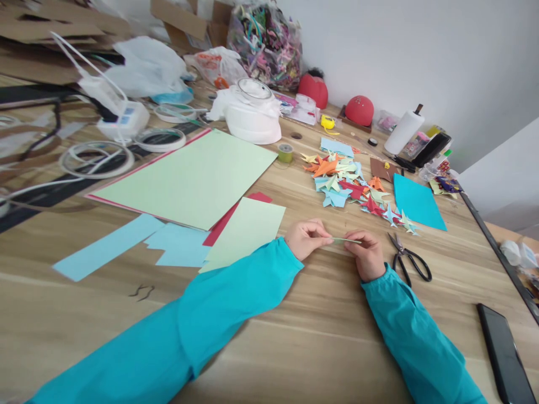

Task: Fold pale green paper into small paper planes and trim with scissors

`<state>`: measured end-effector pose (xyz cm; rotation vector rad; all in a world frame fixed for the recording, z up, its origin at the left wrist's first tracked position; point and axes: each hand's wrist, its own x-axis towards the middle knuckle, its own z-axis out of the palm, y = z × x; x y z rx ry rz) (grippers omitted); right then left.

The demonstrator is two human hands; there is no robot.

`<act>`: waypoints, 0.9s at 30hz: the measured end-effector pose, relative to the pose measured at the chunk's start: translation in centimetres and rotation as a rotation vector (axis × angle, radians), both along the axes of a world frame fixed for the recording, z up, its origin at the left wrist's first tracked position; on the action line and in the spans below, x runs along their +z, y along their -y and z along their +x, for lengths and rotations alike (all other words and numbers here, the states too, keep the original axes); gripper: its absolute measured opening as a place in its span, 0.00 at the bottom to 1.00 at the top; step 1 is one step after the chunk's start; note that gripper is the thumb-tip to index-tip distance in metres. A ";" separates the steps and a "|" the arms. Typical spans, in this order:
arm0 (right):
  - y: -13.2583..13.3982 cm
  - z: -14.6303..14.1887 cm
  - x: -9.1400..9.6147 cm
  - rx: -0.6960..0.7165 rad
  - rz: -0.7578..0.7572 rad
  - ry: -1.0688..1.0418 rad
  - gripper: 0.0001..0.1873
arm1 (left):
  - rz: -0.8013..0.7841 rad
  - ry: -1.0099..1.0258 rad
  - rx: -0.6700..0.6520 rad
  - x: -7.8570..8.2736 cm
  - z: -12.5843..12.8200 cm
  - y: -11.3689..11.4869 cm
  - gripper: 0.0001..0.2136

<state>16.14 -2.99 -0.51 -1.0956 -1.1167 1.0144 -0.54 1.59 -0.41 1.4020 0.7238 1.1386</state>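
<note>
Between my two hands is a thin strip of pale green paper (338, 240), seen nearly edge-on just above the wooden table. My left hand (309, 240) pinches its left end, thumb and fingers together. At the other end my right hand (365, 251) has its fingers closed on the same paper. Black-handled scissors (408, 259) lie beside my right hand with the blades slightly apart. Behind both hands is a pile of folded paper shapes (337, 179) in orange, red, blue and green. Pale green paper sheets (248, 227) lie next to my left forearm.
A large pale green sheet stack (189, 174) covers the left middle, with blue paper strips (109, 247) before it. A turquoise sheet (419, 202) lies at right, a phone (505, 350) near the front right. Cables and a power strip (124, 120) crowd the back left.
</note>
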 end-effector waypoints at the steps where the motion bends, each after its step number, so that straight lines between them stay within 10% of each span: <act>1: 0.0 0.0 0.0 -0.004 0.004 0.007 0.05 | -0.003 0.003 -0.009 0.0 0.0 0.0 0.08; 27: 0.0 -0.1 0.1 -0.004 -0.013 -0.053 0.06 | 0.013 0.006 -0.010 0.2 -0.1 -0.2 0.09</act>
